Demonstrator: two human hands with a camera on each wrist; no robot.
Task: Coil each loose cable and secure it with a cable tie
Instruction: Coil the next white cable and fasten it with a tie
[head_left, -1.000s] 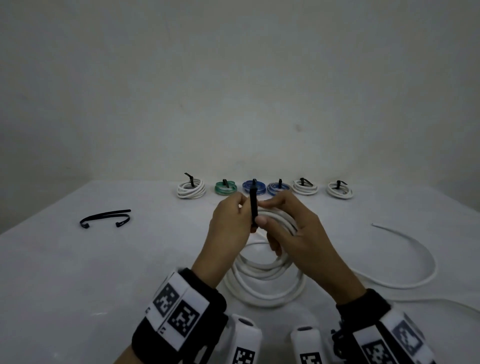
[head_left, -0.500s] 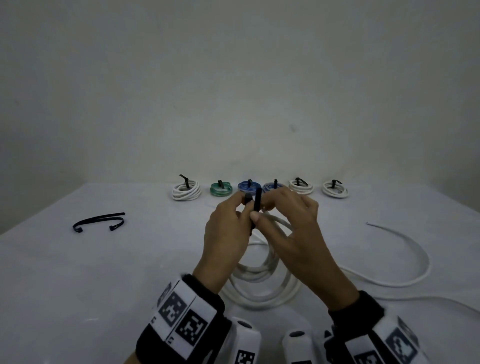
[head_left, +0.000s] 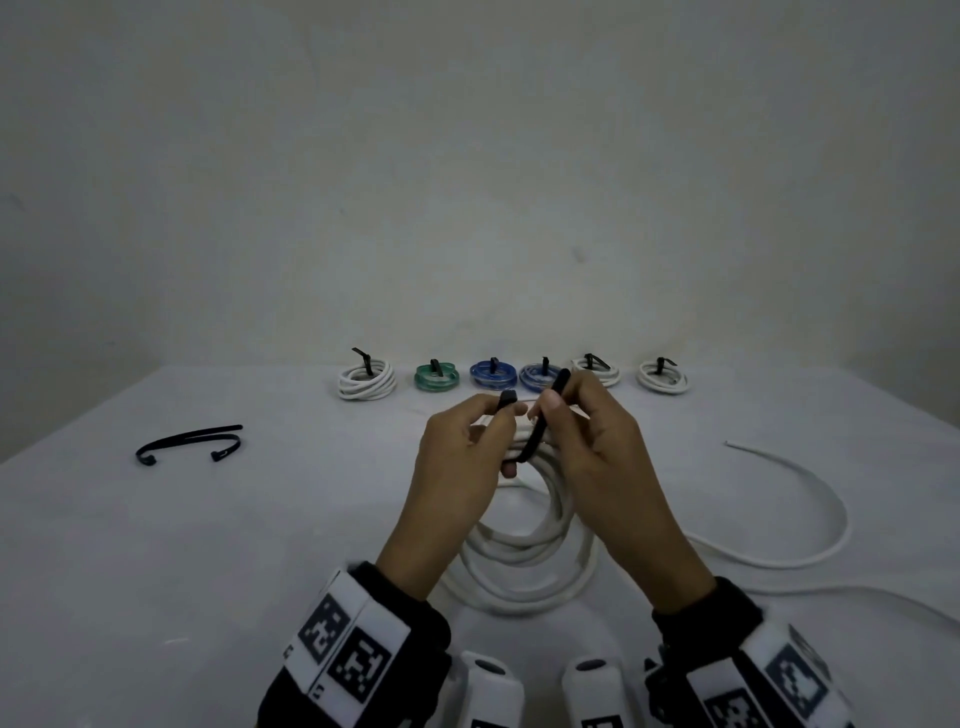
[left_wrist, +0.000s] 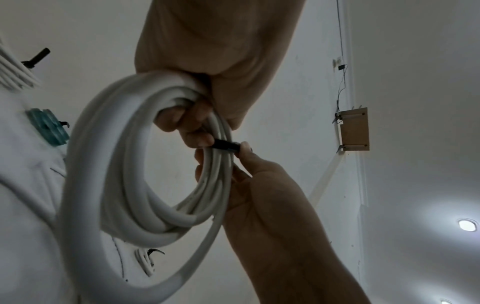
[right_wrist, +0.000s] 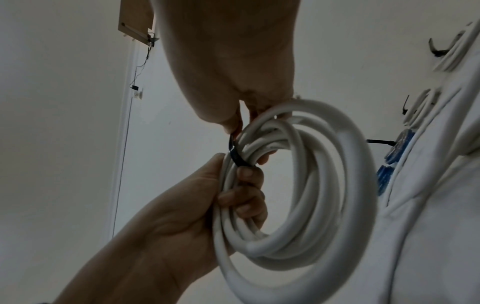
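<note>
from the head view, your left hand (head_left: 462, 457) grips the white coil (head_left: 524, 566) above the table (head_left: 156, 545), pinching the head end of the black cable tie (head_left: 540, 426); your right hand (head_left: 597, 457) pinches its tail. six tied coils (head_left: 366, 379) line the far edge. spare ties (head_left: 189, 444) lie left.

at the left wrist, fingers (left_wrist: 182, 119) curl through the coil (left_wrist: 124, 164).

at the right wrist, the tie (right_wrist: 235, 154) wraps the bundled loops (right_wrist: 298, 185).

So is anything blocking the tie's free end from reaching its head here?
Nothing visible does. The left hand pinches the head of the black cable tie, the right hand holds the tail beside it, over the white coil; only a bare gap lies between.
</note>
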